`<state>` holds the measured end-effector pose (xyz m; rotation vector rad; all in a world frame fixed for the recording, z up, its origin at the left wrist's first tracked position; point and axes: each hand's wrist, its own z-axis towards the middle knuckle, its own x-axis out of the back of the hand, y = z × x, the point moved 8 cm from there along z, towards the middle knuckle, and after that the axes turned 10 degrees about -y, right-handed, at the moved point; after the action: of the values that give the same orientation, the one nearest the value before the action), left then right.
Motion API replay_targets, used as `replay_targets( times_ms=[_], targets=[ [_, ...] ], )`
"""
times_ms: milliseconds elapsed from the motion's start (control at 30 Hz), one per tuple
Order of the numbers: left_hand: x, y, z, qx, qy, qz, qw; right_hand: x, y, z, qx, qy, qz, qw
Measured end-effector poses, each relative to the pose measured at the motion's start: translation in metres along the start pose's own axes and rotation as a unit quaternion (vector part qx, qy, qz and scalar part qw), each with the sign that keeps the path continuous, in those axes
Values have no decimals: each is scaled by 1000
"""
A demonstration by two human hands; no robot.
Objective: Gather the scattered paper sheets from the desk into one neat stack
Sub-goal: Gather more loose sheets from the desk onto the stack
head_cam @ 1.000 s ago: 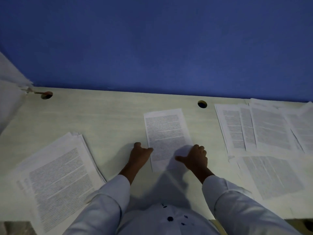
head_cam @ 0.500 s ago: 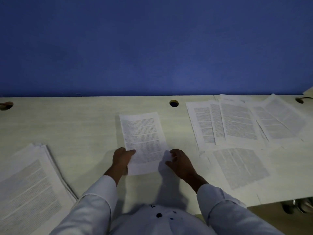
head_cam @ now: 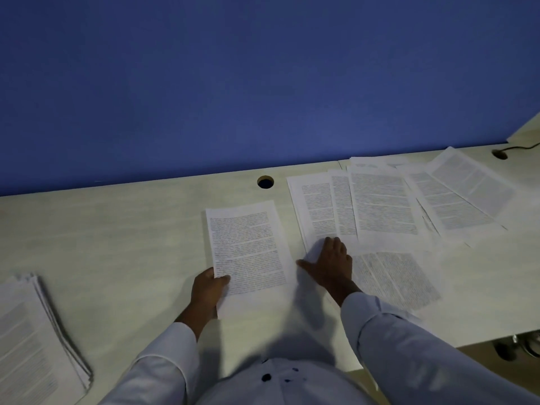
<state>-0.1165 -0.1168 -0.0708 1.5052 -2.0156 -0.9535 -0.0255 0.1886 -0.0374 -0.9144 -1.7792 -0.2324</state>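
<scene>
Lengthwise toward the wall (head_cam: pixel 263 83), sheet (head_cam: pixel 248 247), left hand (head_cam: pixel 207 290) pinching its corner.

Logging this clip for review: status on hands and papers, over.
Left hand pinches centre sheet. Right hand flat on scattered sheets. Stack far left, nothing seen blocking.

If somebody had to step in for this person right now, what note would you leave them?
Left hand pinches the near left corner of the single sheet in the middle of the desk.
Right hand lies flat, fingers straight, on the near edge of the spread sheets to the right.
Done: a stack sits at the desk's left end.
Left: add the single sheet and all the spread sheets to it, then square it.
</scene>
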Motion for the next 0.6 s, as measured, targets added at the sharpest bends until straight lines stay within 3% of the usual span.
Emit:
replay_targets(
  times_ms=[400, 600],
  targets=[
    [-26, -6, 6, -4, 51, 21, 998, 11, 8, 22, 38, -2, -71, 997],
    [-34, -10, -6, 2, 50, -19, 999, 29, 19, 29, 53, 4, 41, 998]
  ],
)
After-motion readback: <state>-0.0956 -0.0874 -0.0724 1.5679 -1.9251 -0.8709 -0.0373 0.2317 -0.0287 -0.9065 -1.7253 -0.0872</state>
